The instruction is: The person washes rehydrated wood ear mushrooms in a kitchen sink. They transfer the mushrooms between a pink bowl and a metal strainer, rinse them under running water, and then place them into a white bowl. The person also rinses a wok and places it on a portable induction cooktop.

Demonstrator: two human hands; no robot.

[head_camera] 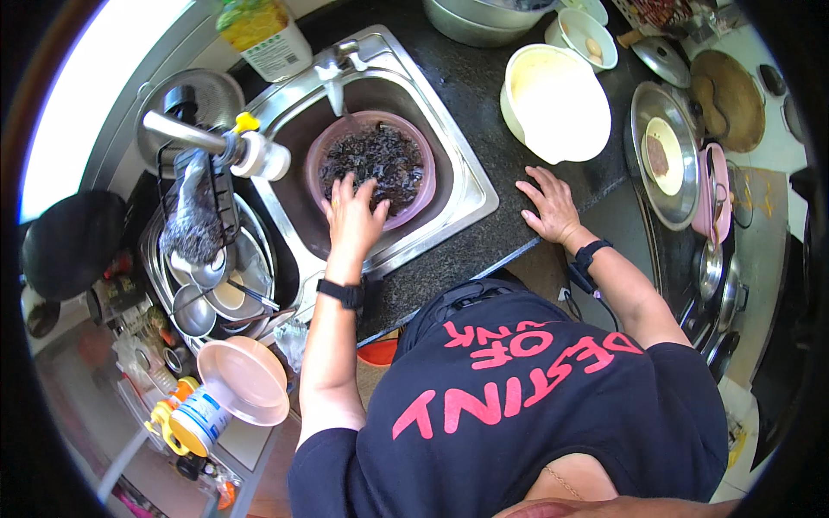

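Note:
In the steel sink (463,175), a pink plastic basin (315,155) holds water and dark, leafy-looking pieces (382,162). My left hand (355,213) is over the basin's near side, fingers apart, its fingertips at the dark pieces; nothing is seen gripped in it. My right hand (550,206) lies with spread fingers on the black speckled countertop (447,259), to the right of the sink, and holds nothing. Beyond the basin stands the tap (331,81), its spout above the basin's rim. A white plastic tub (508,103) stands on the countertop beyond my right hand.
Left of the sink are a dish rack with metal bowls (194,311) and a mesh strainer (227,87). A metal pot (479,26) and a white bowl with eggs (605,48) stand at the back. A steel basin (680,207) holding a bowl is at right.

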